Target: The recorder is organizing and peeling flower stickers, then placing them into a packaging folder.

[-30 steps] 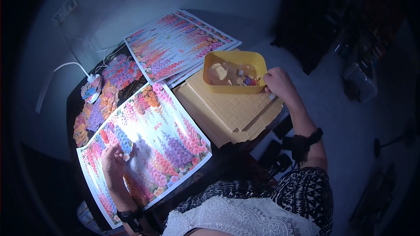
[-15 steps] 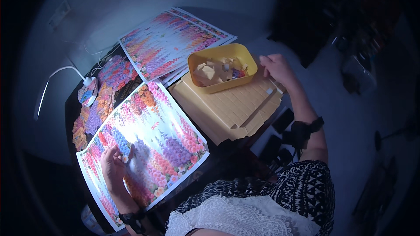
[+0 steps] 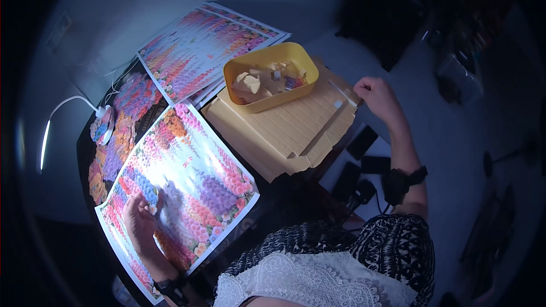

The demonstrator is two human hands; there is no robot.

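Observation:
A large floral print (image 3: 187,173) lies in front of me, brightly lit across its middle. Over its left part, my left hand (image 3: 139,219) is closed, fingertips pinched at what looks like a small blue flower cutout (image 3: 149,192). A shadow falls on the print beside it. My right hand (image 3: 378,99) hovers by the right edge of a tan cardboard stack (image 3: 273,136), with its fingers curled together; whatever they may hold is hidden. Near those fingers a thin pale strip (image 3: 343,90) rests on the cardboard.
On the cardboard stands a yellow tub (image 3: 267,104) with torn paper scraps. Further back lie more floral prints (image 3: 187,51). Flower cutouts (image 3: 122,136) pile along the left, beside a lit lamp (image 3: 48,131). Dark devices (image 3: 362,141) and cables sit at right.
My right hand has moved away from the tub, to the right and slightly down. My left hand stays at about the same place on the print. The view has shifted slightly.

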